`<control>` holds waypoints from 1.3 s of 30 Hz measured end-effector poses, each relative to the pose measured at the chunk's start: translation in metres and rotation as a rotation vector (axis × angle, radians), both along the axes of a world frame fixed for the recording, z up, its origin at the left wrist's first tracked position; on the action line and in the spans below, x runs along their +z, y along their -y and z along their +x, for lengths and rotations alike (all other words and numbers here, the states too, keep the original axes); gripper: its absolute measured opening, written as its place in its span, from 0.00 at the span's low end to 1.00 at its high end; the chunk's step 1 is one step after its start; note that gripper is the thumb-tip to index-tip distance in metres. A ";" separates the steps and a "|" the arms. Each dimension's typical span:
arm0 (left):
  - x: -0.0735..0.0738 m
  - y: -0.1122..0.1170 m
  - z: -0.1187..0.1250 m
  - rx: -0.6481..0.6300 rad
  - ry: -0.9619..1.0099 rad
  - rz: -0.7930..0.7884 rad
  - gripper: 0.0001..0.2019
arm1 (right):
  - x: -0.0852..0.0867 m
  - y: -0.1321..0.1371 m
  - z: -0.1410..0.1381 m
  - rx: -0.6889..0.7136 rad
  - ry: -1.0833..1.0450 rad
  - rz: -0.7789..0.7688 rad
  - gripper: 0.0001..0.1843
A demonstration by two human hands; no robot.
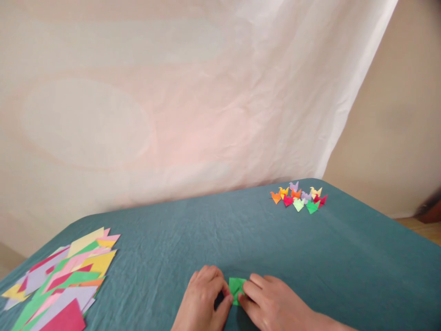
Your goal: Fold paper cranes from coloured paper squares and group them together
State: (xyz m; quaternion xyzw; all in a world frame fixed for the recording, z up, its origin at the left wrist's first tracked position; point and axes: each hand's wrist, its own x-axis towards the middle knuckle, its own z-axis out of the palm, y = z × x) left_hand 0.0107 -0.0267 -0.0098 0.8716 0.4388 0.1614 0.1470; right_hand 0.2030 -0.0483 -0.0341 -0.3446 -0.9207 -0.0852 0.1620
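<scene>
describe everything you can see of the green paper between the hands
The green paper is a small, bright green piece, folded into a compact, roughly square shape with a crease across it. It lies on the teal tablecloth near the front edge. The left hand and right hand hold it from either side, covering its lower part.

Small green folded paper (236, 288), seemingly flat on teal cloth.

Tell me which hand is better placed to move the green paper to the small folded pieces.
Probably the right hand: it rests on the green paper, and the folded pieces lie far back on its side. The left hand would have to cross over it.
</scene>
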 end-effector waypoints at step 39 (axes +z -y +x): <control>0.010 -0.009 -0.020 -0.377 0.108 -0.074 0.08 | -0.001 -0.002 0.000 0.000 -0.222 -0.185 0.10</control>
